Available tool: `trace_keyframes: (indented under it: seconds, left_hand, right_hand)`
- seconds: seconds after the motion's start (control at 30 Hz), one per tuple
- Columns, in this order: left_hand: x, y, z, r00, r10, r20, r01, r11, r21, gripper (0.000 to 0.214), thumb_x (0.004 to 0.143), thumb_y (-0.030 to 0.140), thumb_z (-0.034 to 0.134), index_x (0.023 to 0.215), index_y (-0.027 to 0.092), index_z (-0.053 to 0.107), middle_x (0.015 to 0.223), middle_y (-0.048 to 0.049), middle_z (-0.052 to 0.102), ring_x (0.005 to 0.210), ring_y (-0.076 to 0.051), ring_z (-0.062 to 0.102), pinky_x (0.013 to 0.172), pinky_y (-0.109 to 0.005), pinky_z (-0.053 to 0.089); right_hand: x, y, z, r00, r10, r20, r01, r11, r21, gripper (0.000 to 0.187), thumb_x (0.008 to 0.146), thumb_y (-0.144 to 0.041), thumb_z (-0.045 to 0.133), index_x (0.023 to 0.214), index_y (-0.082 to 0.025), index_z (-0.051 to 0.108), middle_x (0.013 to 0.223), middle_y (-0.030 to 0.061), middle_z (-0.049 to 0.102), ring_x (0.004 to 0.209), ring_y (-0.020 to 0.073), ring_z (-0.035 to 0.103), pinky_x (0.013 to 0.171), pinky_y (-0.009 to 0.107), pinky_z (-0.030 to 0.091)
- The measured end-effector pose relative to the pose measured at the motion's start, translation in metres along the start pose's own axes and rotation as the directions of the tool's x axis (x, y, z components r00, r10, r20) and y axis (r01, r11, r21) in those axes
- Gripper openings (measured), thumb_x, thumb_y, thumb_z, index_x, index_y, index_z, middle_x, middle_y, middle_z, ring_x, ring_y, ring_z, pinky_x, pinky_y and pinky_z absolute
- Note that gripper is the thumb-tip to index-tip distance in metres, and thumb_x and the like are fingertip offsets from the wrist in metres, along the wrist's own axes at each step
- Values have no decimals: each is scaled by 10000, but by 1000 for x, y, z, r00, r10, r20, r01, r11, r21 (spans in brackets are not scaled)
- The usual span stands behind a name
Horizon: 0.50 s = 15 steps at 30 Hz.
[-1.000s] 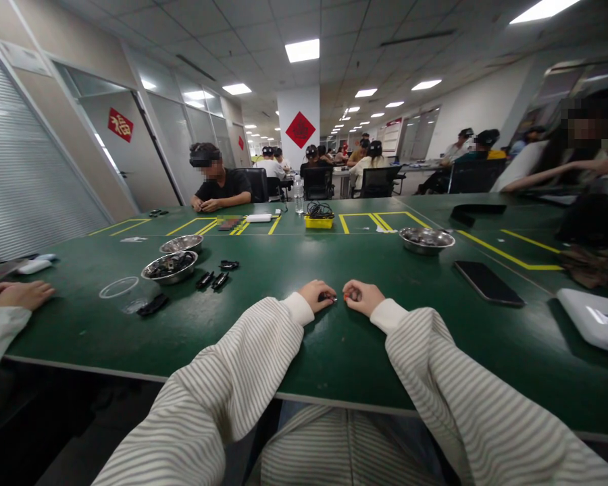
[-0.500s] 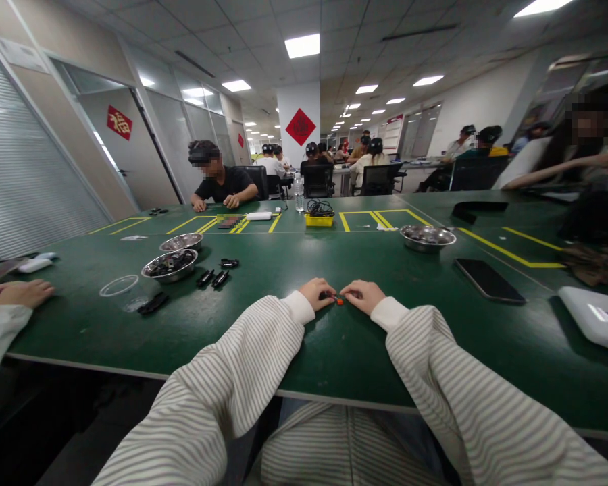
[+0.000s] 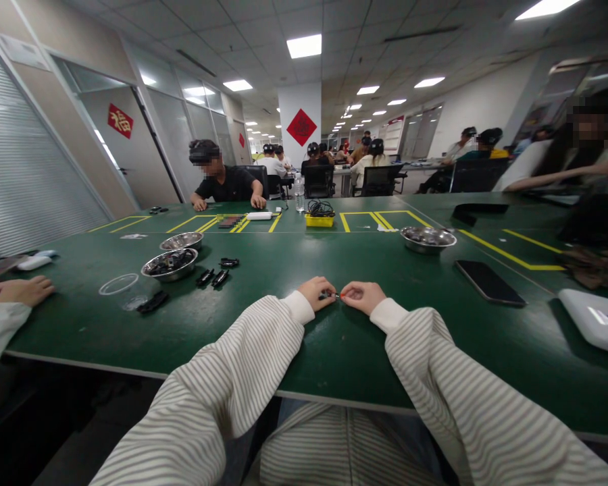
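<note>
My left hand (image 3: 317, 294) is closed in a pinch around a small dark part (image 3: 327, 295), low over the green table in front of me. Facing it, my right hand (image 3: 363, 298) pinches a tiny orange-red piece (image 3: 342, 295) with thumb and fingertips. The two pieces meet or nearly meet between my hands; whether they are joined I cannot tell. My fingers cover most of both. Left of my hands lie several black plastic parts (image 3: 219, 279).
Metal bowls of small parts stand to the left (image 3: 169, 275) and right (image 3: 427, 247). A clear plastic cup (image 3: 118, 284) sits at the left. A phone (image 3: 489, 281) and white case (image 3: 595, 318) lie rightward. A co-worker's hand (image 3: 28, 290) rests at the left edge.
My right fingers have closed on the orange-red piece, which lay visible below the fingertips before. The co-worker across the table has shifted one hand outward.
</note>
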<state>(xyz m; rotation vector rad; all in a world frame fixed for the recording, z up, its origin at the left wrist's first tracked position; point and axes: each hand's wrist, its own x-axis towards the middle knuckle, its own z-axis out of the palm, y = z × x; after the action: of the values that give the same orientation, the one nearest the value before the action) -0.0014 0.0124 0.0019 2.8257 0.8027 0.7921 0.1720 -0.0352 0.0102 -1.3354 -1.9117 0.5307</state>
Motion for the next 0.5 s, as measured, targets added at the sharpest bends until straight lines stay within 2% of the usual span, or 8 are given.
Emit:
trace_keyframes:
  seconds: [0.13,0.23,0.5]
  left_hand:
    - [-1,3,-3,994,39,-97,-39,999,-2,194,705,309,462,808,164,537,728,-21,504,718,-112,450,671,-226,381]
    - [-1,6,-5,991,50,-128,-51,999,-5,202,721,323,439,809,168,534,736,-24,504,729,-113,451,680,-229,381]
    - [-3,12,-6,985,57,-162,-62,998,-25,233,732,355,421,813,169,539,731,-25,507,714,-107,456,666,-223,391]
  right_hand:
    - [0,0,1,1000,-11,9,9,986,169,186,581,-288,542,681,-134,572,617,39,601,536,105,548,518,212,460]
    - [1,2,1,999,-24,24,17,964,266,196,581,-291,549,698,-135,566,668,50,612,593,122,570,578,234,478]
    - [0,1,0,1000,-21,0,20,950,313,168,575,-280,557,663,-137,570,650,41,610,607,131,580,616,250,485]
